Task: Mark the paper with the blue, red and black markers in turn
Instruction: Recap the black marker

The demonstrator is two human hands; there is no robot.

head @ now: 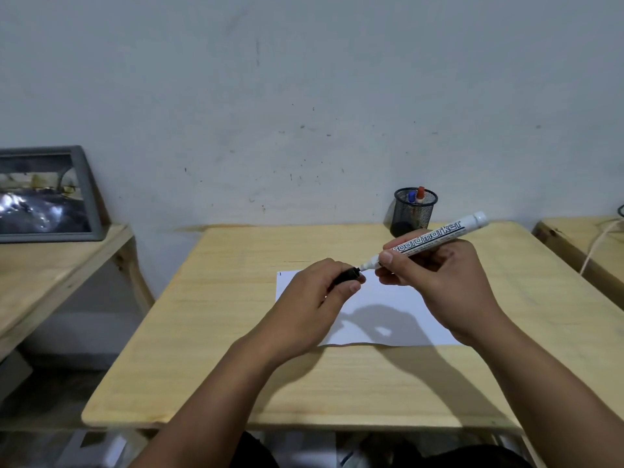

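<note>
My right hand [435,278] grips a white board marker [439,238] by its barrel, tip pointing left and down. My left hand [324,298] pinches the black cap [347,275], whose mouth sits right at the marker's tip. Both hands hover above a white sheet of paper [398,309] on the wooden desk [236,332]. Small dark marks [279,273] show at the paper's far left corner. A black mesh pen cup [414,211] at the back of the desk holds a blue marker [412,196] and a red marker [420,194].
A framed picture [44,194] leans on the wall on a lower wooden shelf at the left. Another wooden table [580,244] with a white cable [597,244] stands at the right. The grey wall runs directly behind the desk.
</note>
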